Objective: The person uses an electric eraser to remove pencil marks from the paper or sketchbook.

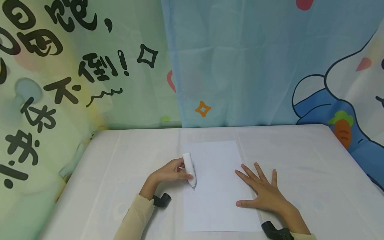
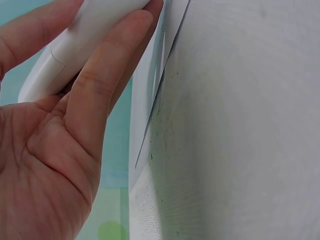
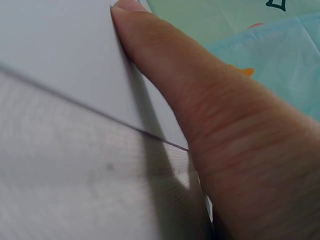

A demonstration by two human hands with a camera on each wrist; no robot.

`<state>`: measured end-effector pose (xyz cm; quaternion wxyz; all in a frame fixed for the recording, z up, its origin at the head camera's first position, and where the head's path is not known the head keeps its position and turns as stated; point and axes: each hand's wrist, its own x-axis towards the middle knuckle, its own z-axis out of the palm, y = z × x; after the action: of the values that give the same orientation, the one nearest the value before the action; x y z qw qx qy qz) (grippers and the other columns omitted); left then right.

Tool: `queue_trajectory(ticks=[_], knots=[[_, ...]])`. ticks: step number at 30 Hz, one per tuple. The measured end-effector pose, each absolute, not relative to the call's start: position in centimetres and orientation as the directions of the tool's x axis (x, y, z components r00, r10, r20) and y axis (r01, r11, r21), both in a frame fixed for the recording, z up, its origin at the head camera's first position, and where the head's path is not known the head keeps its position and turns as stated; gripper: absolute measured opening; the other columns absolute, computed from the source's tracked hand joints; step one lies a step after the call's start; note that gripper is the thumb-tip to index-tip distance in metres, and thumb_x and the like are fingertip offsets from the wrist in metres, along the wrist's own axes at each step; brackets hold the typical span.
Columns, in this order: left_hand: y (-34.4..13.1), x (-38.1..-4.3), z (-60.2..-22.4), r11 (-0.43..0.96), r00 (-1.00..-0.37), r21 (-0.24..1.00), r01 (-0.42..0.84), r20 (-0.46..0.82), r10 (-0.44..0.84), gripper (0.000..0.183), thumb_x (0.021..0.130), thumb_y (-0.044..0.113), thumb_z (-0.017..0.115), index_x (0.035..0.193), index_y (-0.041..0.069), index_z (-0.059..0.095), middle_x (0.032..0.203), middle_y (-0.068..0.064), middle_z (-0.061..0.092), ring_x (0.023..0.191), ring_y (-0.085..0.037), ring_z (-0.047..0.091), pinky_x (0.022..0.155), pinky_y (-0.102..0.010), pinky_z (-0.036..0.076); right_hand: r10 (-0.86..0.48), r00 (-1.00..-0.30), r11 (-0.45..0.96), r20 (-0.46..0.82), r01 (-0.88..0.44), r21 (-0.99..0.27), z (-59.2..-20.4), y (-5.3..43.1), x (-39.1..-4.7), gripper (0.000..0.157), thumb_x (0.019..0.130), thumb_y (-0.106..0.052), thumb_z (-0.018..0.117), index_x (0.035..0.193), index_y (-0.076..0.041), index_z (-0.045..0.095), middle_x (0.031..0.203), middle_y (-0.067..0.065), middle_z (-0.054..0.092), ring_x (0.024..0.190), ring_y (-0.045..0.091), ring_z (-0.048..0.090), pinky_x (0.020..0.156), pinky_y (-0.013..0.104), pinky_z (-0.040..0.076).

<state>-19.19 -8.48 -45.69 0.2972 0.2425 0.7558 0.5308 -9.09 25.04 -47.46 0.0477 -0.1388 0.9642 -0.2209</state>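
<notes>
A sheet of white paper (image 1: 217, 216) lies lengthwise on the table, a little right of the middle. My left hand (image 1: 168, 172) pinches a thick, white, pen-shaped tool (image 1: 189, 166) between thumb and fingers, over the paper's left edge. Its narrow tip points down, close over the sheet; the left wrist view shows the tool's smooth white body (image 2: 60, 62) between the fingers, its tip out of frame. With fingers spread wide, my right hand (image 1: 267, 195) rests across the right edge of the paper. In the right wrist view its thumb (image 3: 165, 55) lies on the sheet.
A white cloth (image 1: 120, 160) with faint creases covers the table. Behind it hang a printed green curtain (image 1: 144, 100) with black lettering and a blue one (image 1: 255, 83) with a cartoon figure. A black wrist camera (image 1: 162, 200) sits on the left wrist, another (image 1: 276, 231) on the right.
</notes>
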Motion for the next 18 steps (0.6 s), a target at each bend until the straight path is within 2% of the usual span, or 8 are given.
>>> queue_trajectory(ticks=[18], knots=[[-8.46,-19.18,-45.74,0.329,-0.697,0.943,0.057,-0.198,0.689,0.036,0.087,0.007,0.070,0.116,-0.005,0.053,0.102,-0.011,0.065,0.080,-0.009,0.066,0.073,-0.022,0.050,-0.284,-0.958,0.868,-0.040,-0.239,-0.435,-47.63,25.16,-9.21,0.104,0.066,-0.073,0.071,0.151,-0.028,0.034,0.160,0.015,0.023,0.147,0.042,-0.005,0.101,0.069,-0.024]])
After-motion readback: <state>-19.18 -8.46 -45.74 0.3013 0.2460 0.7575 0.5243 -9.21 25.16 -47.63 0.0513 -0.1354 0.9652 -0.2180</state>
